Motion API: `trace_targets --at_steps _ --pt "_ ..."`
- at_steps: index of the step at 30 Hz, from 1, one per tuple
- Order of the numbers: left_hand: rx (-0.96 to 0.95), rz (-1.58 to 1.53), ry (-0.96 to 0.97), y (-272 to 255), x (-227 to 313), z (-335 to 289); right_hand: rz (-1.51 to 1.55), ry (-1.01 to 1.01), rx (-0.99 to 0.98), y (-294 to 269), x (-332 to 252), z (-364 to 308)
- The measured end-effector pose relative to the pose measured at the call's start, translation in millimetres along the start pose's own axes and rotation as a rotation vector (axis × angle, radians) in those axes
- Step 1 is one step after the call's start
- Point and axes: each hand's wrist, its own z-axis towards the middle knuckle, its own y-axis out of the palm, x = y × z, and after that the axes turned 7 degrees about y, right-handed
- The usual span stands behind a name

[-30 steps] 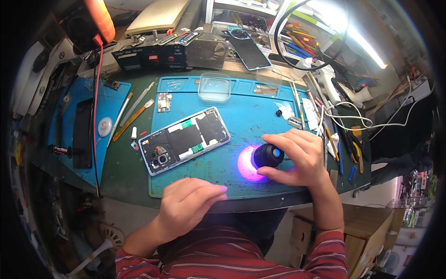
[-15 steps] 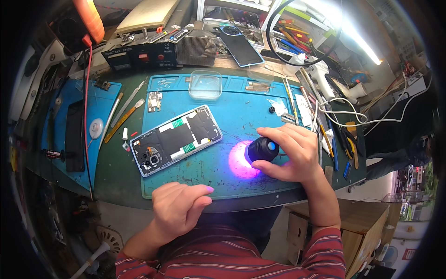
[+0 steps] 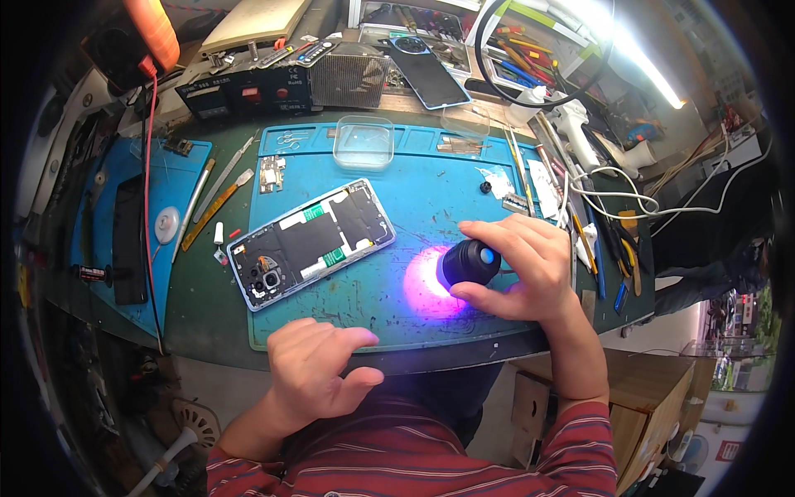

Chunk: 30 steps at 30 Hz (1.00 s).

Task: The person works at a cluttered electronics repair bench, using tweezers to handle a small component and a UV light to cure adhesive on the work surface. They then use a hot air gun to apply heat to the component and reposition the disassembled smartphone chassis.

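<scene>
- The right grip (image 3: pixel 530 269) is clamped on a black torch (image 3: pixel 469 267), thumb on the near side of its round body and fingers on the far side.
- The torch sits between thumb and fingertips, at the left of the hand, its blue-marked end turned up and to the right, its lit end tilted down to the left; whether it touches the blue mat (image 3: pixel 397 186) cannot be told.
- A pink-violet patch of light (image 3: pixel 425 280) falls on the mat just left of the torch.
- An opened phone (image 3: pixel 310 240) lies slantwise on the mat, left of the right grip and well apart from it, its camera end toward the lower left.
- The left grip (image 3: pixel 310 369) is at the mat's front edge, on the near side of the phone, thumb and forefinger apart, the other fingers curled.
- The mat lies on a dark green surface (image 3: pixel 203 306).
- Beyond the phone stands a clear plastic box (image 3: pixel 364 142).
</scene>
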Motion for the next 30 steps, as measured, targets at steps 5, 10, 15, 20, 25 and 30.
trace_targets --at_steps 5,10,15,20,25,30 --pt "-0.025 0.063 0.041 3.7 2.7 3.7 -0.009 -0.002 -0.015 0.2 -2.7 0.9" --pt "-0.082 0.074 0.117 0.6 0.6 2.7 -0.004 -0.006 -0.028 0.7 -5.3 0.9" --pt "-0.087 0.031 0.111 -1.2 -1.5 -2.0 0.001 -0.007 -0.026 0.8 -4.6 1.0" --pt "-0.073 0.116 0.1 5.9 0.3 -0.3 0.003 -0.007 -0.027 0.8 -4.1 1.1" --pt "-0.075 0.141 0.117 4.9 1.0 1.0 0.002 -0.022 -0.044 0.3 -5.4 1.4" --pt "-0.096 0.098 0.14 1.5 -0.9 -1.3 0.013 -0.029 -0.042 2.0 -5.4 1.0"
